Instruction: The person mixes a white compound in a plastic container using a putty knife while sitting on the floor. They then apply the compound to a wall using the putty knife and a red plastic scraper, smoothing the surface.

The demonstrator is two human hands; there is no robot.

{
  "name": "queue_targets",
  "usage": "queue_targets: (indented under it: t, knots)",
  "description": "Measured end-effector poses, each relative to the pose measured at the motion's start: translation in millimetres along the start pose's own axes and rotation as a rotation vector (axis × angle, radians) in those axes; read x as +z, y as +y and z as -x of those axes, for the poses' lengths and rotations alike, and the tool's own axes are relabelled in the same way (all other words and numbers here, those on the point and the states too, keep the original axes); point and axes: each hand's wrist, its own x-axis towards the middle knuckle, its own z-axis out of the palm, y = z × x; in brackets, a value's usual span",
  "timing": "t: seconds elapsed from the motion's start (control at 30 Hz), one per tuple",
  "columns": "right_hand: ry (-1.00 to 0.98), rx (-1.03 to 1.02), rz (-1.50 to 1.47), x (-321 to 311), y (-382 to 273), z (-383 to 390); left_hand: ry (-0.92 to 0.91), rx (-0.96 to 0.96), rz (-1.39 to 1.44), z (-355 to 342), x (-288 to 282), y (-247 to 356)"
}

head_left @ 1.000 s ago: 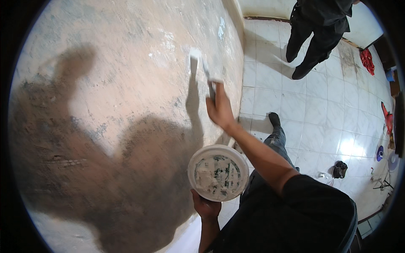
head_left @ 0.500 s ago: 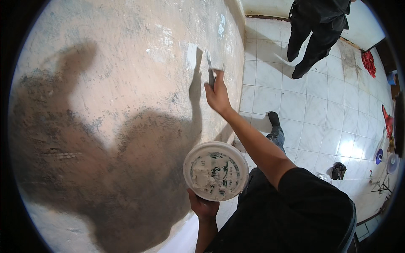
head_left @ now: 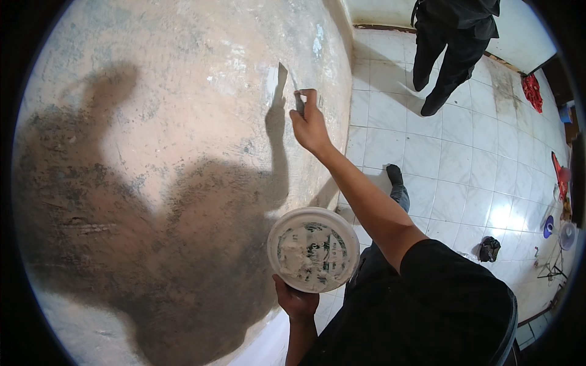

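My right hand [head_left: 310, 125] is closed around the handle of a putty knife [head_left: 300, 102]. Its thin blade reaches up close to the mottled, patchy wall [head_left: 207, 122]; whether it touches cannot be told. Beside the blade is a small white patch of putty [head_left: 272, 79] on the wall, with the knife's shadow over part of it. Below, my left hand [head_left: 296, 299] grips a round white plastic lid [head_left: 274, 235] by its lower edge. Lumps of whitish putty [head_left: 296, 259] are smeared over the lid, mostly on its left side.
Another person in dark clothes [head_left: 448, 61] stands on the white tiled floor [head_left: 390, 143] at the upper right. A black bag [head_left: 489, 249] and a purple round thing [head_left: 549, 227] lie farther right. Red bundled material [head_left: 531, 93] is near the far wall. My shadow covers much of the wall.
My right hand and the putty knife have shifted slightly left and up along the wall. The lid in my left hand has barely moved.
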Motion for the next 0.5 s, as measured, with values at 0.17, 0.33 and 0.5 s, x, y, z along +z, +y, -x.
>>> queue_targets:
  t: [0.17,0.33,0.5]
  knots:
    - [-0.026,-0.353,0.117,46,47,79,0.055,-0.006,0.060,0,11,-3]
    - [0.036,-0.160,0.061,-1,13,61,0.039,0.097,-0.132,6,8,0]
    - [0.068,-0.195,0.050,6,18,-9,0.048,0.106,-0.096,2,15,-5]
